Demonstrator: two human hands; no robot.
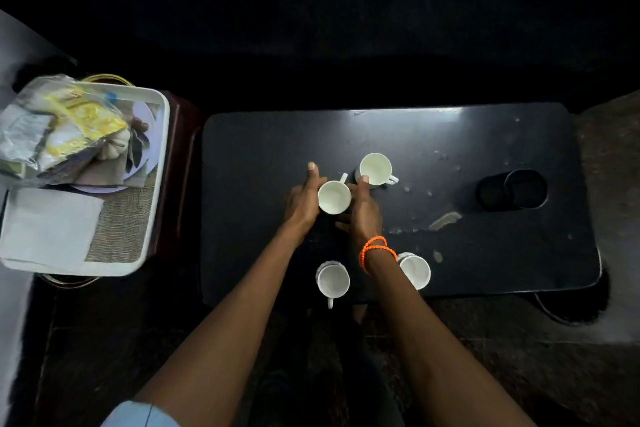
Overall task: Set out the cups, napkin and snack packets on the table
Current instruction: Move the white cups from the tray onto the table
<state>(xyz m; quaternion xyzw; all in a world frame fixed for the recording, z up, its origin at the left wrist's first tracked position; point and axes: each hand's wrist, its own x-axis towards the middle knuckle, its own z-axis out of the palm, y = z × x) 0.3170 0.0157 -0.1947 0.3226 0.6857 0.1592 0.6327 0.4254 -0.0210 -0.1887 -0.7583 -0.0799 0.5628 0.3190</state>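
Several white cups stand on the dark table [450, 156]. My left hand [303, 199] and my right hand [363, 211] press against either side of one cup [334, 197], its handle pointing away. A second cup [375, 168] stands just behind it to the right, my right fingertip at its rim. Two more cups [332, 280] [415, 270] sit near the front edge, the right one partly behind my wrist. On the left, a white tray [156, 184] holds yellow and silver snack packets [65, 128] and a folded white napkin [45, 227].
A black round holder [512, 190] lies on the table's right side. The tray rests on a dark reddish stand [180, 163] left of the table, with a plate [145, 114] under the packets. The tabletop has scuffed patches near its middle right.
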